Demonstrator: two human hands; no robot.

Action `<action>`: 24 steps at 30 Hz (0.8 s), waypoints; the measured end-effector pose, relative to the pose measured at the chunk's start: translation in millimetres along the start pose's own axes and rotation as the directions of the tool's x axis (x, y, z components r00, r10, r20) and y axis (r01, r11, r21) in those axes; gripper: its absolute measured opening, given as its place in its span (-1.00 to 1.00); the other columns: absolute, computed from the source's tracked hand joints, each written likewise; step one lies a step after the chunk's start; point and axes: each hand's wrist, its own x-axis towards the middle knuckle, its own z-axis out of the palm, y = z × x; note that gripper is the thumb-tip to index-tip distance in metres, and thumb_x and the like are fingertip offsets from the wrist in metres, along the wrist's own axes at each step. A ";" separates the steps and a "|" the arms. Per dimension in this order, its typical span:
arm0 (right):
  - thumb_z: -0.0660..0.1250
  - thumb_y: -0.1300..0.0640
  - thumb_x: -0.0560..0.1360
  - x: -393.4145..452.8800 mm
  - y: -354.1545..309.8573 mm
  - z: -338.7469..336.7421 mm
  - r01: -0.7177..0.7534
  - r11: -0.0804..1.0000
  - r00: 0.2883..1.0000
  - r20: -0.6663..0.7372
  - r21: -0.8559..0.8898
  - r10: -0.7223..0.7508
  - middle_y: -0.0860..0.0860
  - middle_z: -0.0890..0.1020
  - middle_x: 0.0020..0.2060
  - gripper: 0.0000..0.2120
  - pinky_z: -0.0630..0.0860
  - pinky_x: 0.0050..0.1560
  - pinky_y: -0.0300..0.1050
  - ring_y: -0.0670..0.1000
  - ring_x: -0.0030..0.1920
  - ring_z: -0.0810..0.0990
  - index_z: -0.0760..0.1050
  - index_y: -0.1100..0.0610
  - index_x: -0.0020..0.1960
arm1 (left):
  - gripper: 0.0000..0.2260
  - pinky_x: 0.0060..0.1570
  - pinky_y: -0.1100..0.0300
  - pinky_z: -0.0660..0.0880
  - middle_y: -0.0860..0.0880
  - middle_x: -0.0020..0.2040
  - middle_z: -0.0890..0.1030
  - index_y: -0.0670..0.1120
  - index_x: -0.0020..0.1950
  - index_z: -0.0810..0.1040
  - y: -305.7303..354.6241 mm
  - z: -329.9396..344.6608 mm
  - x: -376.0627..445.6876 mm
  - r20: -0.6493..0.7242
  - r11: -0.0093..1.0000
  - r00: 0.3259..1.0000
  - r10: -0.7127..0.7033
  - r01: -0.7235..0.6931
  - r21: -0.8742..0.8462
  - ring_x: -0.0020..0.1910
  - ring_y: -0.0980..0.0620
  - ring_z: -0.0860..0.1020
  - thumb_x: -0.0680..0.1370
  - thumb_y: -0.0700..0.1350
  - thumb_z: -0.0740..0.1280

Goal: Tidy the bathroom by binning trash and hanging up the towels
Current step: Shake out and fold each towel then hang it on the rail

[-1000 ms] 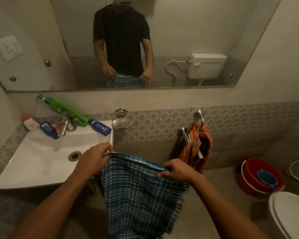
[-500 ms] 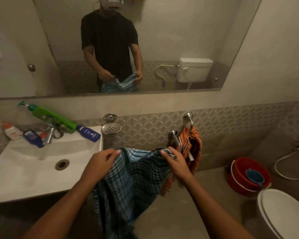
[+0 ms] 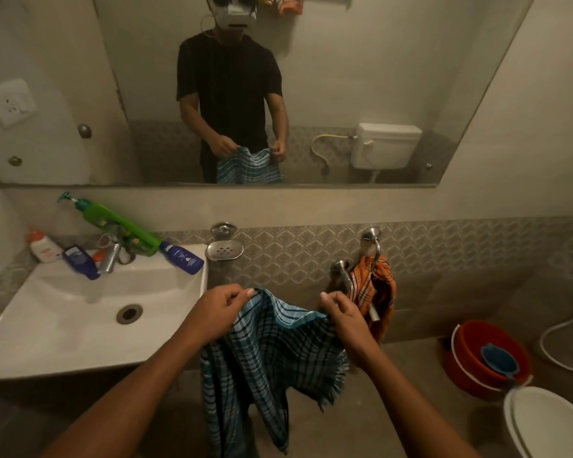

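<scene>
Left hand: the left hand (image 3: 219, 311) pinches the top edge of the blue towel (image 3: 272, 361) between thumb and curled fingers.
Right hand: the right hand (image 3: 343, 317) pinches the other end of the same top edge, fingers curled.
Blue towel: it is blue with dark checks. It hangs down from both hands in front of the person, just past the right edge of the sink (image 3: 90, 312). The top edge dips a little between the hands. The bottom has a frayed fringe.
Orange towel: the orange towel (image 3: 374, 292) hangs on the shiny towel ring (image 3: 372, 246) on the wall, just beside the right hand.
Soap dish: the metal soap dish (image 3: 224, 250) is fixed to the wall at the back right corner of the sink.
Sink: it is white, with a round drain (image 3: 129, 313) in the middle.
Back edge of the sink: a green pump bottle (image 3: 119, 226) lies tipped over there. A dark blue bottle (image 3: 182, 257) lies by its end. A white bottle (image 3: 43, 246) and a small blue tube (image 3: 80, 261) sit near the tap (image 3: 110, 256).
Floor: a red bucket (image 3: 483, 355) stands on the floor at the right with a blue mug (image 3: 498, 358) inside it. A white toilet (image 3: 549, 424) is near the bucket.
Mirror: the mirror (image 3: 344, 77) shows the person holding the blue towel up with both hands.
</scene>
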 end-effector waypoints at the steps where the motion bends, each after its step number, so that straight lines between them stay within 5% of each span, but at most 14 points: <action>1: 0.37 -0.44 0.40 -1.7 -1.9 -1.2 0.034 0.998 0.999 0.011 -0.043 -0.034 0.05 0.54 -0.16 -0.39 0.49 -0.09 0.01 0.08 -0.12 0.54 0.46 0.11 0.02 | -0.57 -0.31 0.14 0.35 0.07 -0.44 0.44 -0.05 -0.34 0.43 -0.3 0.9 0.8 0.022 1.000 1.000 -0.005 0.005 -0.001 -0.42 0.17 0.40 0.63 0.17 0.25; 5: 0.48 -0.43 0.29 -10.5 -28.8 14.8 0.212 0.896 0.970 0.200 -0.391 -0.142 -0.18 0.58 0.18 -0.29 0.59 0.13 -0.06 -0.13 0.11 0.61 0.33 -0.18 0.31 | -0.53 -0.32 0.12 0.34 0.06 -0.42 0.43 -0.13 -0.27 0.47 11.4 16.5 2.1 0.127 0.999 0.991 0.048 -0.047 -0.007 -0.41 0.15 0.38 0.59 0.24 0.23; 8: 0.35 -0.39 0.41 -8.9 -36.1 38.0 0.433 0.452 0.895 0.309 -0.780 -0.323 -0.15 0.62 0.11 -0.47 0.55 0.00 -0.10 -0.08 0.10 0.62 0.45 -0.12 0.24 | -0.63 -0.33 0.17 0.34 0.07 -0.42 0.48 0.02 -0.27 0.51 28.4 33.2 -1.7 0.190 0.989 0.977 0.101 -0.079 -0.124 -0.41 0.20 0.40 0.53 0.28 0.27; 10: 0.26 -0.22 0.54 -8.1 -39.3 41.9 0.459 0.342 0.860 0.314 -0.820 -0.402 -0.06 0.64 -0.03 -0.71 0.48 -0.12 -0.05 0.01 -0.01 0.63 0.51 -0.02 0.06 | -0.61 -0.31 0.19 0.37 -0.05 -0.36 0.56 0.02 -0.20 0.51 31.0 36.7 -5.0 0.145 0.975 0.985 0.089 -0.056 -0.215 -0.37 0.16 0.45 0.44 0.35 0.36; 13: 0.23 -0.20 0.59 -7.3 -41.7 29.1 0.520 0.477 0.851 0.383 -0.709 -0.358 -0.03 0.63 -0.22 -0.68 0.48 -0.21 0.01 -0.04 -0.20 0.59 0.53 0.05 -0.08 | -0.58 -0.29 0.22 0.41 -0.09 -0.24 0.62 0.02 -0.13 0.50 11.2 29.3 -11.5 0.139 0.986 0.984 0.111 -0.091 -0.142 -0.31 0.17 0.51 0.33 0.30 0.53; 15: 0.28 -0.17 0.61 -7.7 -45.8 20.1 0.557 0.618 0.824 0.463 -0.555 -0.327 -0.10 0.57 -0.36 -0.67 0.44 -0.28 -0.02 -0.13 -0.31 0.53 0.53 0.04 -0.19 | -0.73 -0.24 0.19 0.46 0.06 -0.25 0.60 0.13 -0.14 0.50 -9.9 29.5 -17.1 0.216 0.990 0.968 0.132 -0.140 0.025 -0.26 0.21 0.56 0.40 0.24 0.50; 18: 0.33 -0.08 0.61 -10.2 -53.8 11.8 0.589 0.668 0.798 0.460 -0.455 -0.390 -0.09 0.51 -0.39 -0.68 0.41 -0.30 -0.07 -0.13 -0.34 0.50 0.51 0.05 -0.25 | -0.82 -0.26 0.22 0.41 0.15 -0.33 0.56 0.16 -0.24 0.51 -33.9 45.1 -26.1 0.239 0.994 0.968 0.075 -0.091 0.056 -0.28 0.28 0.54 0.49 0.18 0.39; 21: 0.34 -0.02 0.61 -15.0 -64.5 -0.5 0.560 0.722 0.825 0.351 -0.406 -0.442 -0.04 0.51 -0.38 -0.70 0.39 -0.29 -0.21 -0.14 -0.34 0.49 0.52 0.06 -0.26 | -0.75 -0.22 0.25 0.44 0.10 -0.25 0.67 0.13 -0.20 0.59 -47.5 65.6 -34.2 0.250 0.999 0.968 -0.005 -0.003 0.032 -0.17 0.22 0.64 0.49 0.28 0.37; 24: 0.35 0.04 0.60 -15.1 -77.5 -31.8 0.447 0.820 0.890 0.085 -0.357 -0.448 -0.04 0.62 -0.34 -0.77 0.47 -0.26 -0.21 -0.11 -0.30 0.57 0.61 0.04 -0.21 | -0.78 -0.18 0.26 0.47 0.13 -0.24 0.67 0.20 -0.19 0.62 -73.1 74.6 -43.8 0.238 0.992 0.963 -0.125 0.125 0.015 -0.21 0.27 0.62 0.42 0.31 0.44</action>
